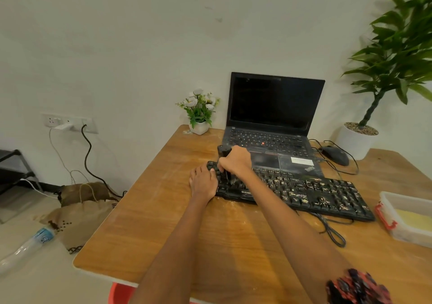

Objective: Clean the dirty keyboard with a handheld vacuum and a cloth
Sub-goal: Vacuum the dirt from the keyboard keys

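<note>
A black keyboard (311, 190) speckled with pale crumbs lies across the wooden table (163, 229) in front of a laptop. My right hand (236, 161) grips a black handheld vacuum (223, 150), held upright with its brush end down on the keyboard's left keys. My left hand (203, 182) rests flat on the keyboard's left end, fingers straight, holding it steady. No cloth is in view.
An open black laptop (273, 121) stands behind the keyboard, with a mouse (335, 155) and cables to its right. A small flower pot (199, 126) sits at the back left. A clear plastic box (406, 217) is at the right edge, a large potted plant (360, 137) behind.
</note>
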